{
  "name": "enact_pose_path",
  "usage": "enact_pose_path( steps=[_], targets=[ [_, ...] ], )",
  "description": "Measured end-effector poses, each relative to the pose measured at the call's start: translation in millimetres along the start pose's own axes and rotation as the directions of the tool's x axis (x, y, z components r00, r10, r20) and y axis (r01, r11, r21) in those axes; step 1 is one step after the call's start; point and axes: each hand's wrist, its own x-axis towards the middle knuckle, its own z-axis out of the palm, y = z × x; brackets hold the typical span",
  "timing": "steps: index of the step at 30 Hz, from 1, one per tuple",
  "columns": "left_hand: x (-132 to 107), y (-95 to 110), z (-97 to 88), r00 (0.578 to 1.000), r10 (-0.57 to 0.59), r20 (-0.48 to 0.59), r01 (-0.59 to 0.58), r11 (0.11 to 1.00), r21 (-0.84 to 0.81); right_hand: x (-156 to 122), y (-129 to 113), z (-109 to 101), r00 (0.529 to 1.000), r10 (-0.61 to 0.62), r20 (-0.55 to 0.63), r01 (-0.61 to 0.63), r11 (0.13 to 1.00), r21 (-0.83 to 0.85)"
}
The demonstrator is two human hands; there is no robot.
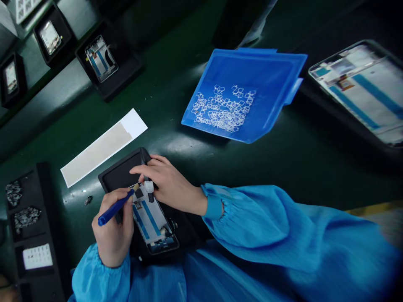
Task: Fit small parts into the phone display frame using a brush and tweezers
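My left hand (pixel 113 228) is closed around a blue pen-like tool (pixel 113 208). The tool's pale tip touches the upper end of an opened phone (pixel 153 218), whose inside shows white surfaces and blue strips. The phone lies in a black tray (pixel 121 167). At the phone's upper right edge, my right hand (pixel 171 184) rests with its fingers curved over the edge and the index finger reaching left. A small white tab (pixel 148 186) sticks up beside that hand. My right thumb is mostly hidden.
A blue bin (pixel 242 71) holds many small white frames. A white strip (pixel 97 147) lies on the green table. Black trays with phones (pixel 102 58) stand at the upper left; another opened phone (pixel 362 92) is at right. A compartment tray (pixel 28 243) with small parts sits at left.
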Motion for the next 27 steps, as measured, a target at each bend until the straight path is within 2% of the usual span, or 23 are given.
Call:
enact_pose_path(
  steps=[5,9,14,17,19,21,23,25,27],
  targets=[
    [-1,-1,0.6,1.000,-0.014,0.008,0.014,1.000,0.000,0,0,0,1.000,0.005,0.016,-0.005,1.000,0.000],
    [0,1,1.4,1.000,0.027,0.016,-0.027,1.000,0.009,-1,0,0,1.000,0.005,0.012,-0.005,1.000,-0.003],
    [4,1,0.2,0.996,0.049,0.080,-0.051,0.998,0.025,-1,0,0,1.000,0.008,0.008,-0.008,1.000,0.000],
    [4,-5,1.0,0.996,0.018,0.084,-0.018,1.000,-0.003,-1,0,0,1.000,0.011,0.020,-0.010,1.000,-0.011],
    [2,-11,2.7,0.996,-0.058,0.066,0.064,0.994,-0.087,-1,-1,0,1.000,0.010,0.024,-0.010,1.000,-0.019],
    [-1,-17,4.4,0.981,-0.194,-0.003,0.189,0.956,-0.226,0,-1,0,1.000,0.009,0.022,-0.009,1.000,-0.023],
    [-3,-22,4.2,0.933,-0.331,-0.141,0.258,0.889,-0.379,0,-1,1,1.000,0.003,0.016,-0.003,1.000,-0.017],
    [-4,-23,1.4,0.871,-0.391,-0.299,0.214,0.848,-0.485,0,-1,2,1.000,-0.008,0.004,0.008,1.000,-0.003],
    [-5,-22,-2.7,0.842,-0.380,-0.383,0.134,0.834,-0.535,0,-1,2,1.000,-0.012,-0.005,0.012,1.000,0.009]
  ],
)
